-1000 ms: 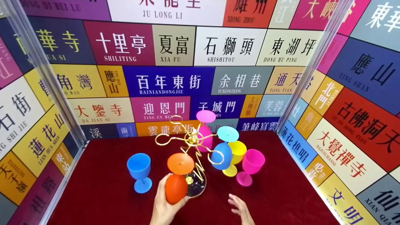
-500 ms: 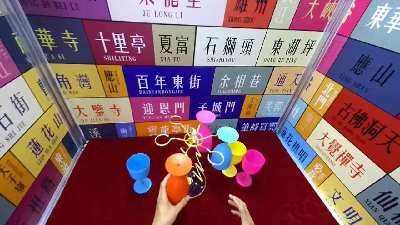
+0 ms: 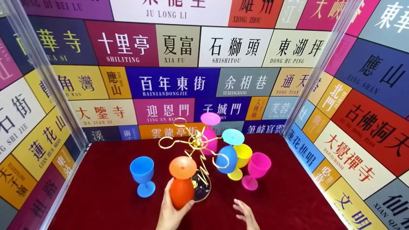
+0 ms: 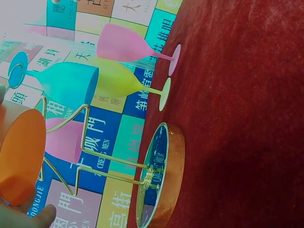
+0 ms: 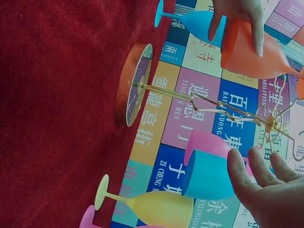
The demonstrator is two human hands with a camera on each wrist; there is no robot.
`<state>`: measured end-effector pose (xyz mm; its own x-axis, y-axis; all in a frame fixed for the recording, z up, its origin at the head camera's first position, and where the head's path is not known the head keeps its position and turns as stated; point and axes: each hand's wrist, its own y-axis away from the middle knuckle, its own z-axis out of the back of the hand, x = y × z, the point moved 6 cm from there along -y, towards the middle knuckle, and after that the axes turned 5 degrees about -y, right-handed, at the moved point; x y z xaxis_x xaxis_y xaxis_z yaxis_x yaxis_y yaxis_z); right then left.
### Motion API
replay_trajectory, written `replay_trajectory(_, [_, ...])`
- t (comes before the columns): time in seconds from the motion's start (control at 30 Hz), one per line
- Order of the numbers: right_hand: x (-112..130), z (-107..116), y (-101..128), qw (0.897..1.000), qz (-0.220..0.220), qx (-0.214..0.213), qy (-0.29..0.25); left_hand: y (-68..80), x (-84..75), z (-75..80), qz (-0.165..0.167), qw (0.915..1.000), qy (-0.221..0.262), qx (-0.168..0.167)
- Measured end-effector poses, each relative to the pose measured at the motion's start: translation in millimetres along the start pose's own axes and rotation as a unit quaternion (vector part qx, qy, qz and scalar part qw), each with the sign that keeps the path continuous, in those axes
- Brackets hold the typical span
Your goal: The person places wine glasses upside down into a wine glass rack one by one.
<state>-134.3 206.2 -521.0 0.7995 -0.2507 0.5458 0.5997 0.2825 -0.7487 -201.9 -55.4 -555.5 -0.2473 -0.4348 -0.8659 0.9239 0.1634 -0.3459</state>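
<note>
Now orange goblet upside down, stem vertical, in left hand's grip.

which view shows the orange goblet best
The head view: the whole upside-down orange goblet shows, its bowl gripped by the left hand. The left wrist view shows only the bowl at the edge; the right wrist view shows the bowl from afar.

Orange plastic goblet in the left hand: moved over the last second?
Barely. The upside-down orange plastic goblet stays beside the gold wire rack, its foot edging slightly right toward the stem, left hand still holding it.
</note>
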Motion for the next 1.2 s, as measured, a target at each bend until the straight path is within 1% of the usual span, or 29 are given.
replay_trajectory(0.17, [-0.2,0.5,2.1,1.0,0.0,-0.003,-0.011,1.2,1.6,0.7,-0.008,0.9999,-0.009,0.0])
replay_trajectory(0.37, [-2.5,-0.7,2.4,0.999,0.005,0.007,-0.035,5.1,6.1,0.2,-0.007,0.9996,-0.025,-0.004])
replay_trajectory(0.53, [-2.6,-0.2,3.3,1.0,0.0,0.0,-0.024,5.6,7.1,1.3,-0.013,0.9996,-0.023,-0.013])
replay_trajectory(0.63, [-2.8,-0.3,3.9,1.0,-0.006,-0.002,-0.019,7.5,4.6,3.1,-0.026,0.9992,-0.023,-0.02])
replay_trajectory(0.7, [-2.6,-0.1,4.3,1.0,-0.007,-0.005,-0.019,10.0,0.5,5.7,-0.048,0.9982,-0.022,-0.029])
replay_trajectory(0.73, [-2.7,0.0,4.6,1.0,-0.009,-0.006,-0.019,11.4,-2.4,7.3,-0.064,0.9971,-0.018,-0.035])
replay_trajectory(0.9, [-1.9,0.2,5.4,1.0,-0.01,-0.006,-0.015,16.8,-21.8,17.3,-0.147,0.9869,0.004,-0.065])
replay_trajectory(1.07, [-1.5,-0.2,5.3,1.0,-0.013,0.002,-0.022,19.2,-41.0,27.3,-0.191,0.9779,0.023,-0.081])
replay_trajectory(1.2, [-1.4,-0.2,4.9,1.0,-0.017,0.001,-0.025,23.6,-54.5,33.5,-0.231,0.9678,0.033,-0.094])
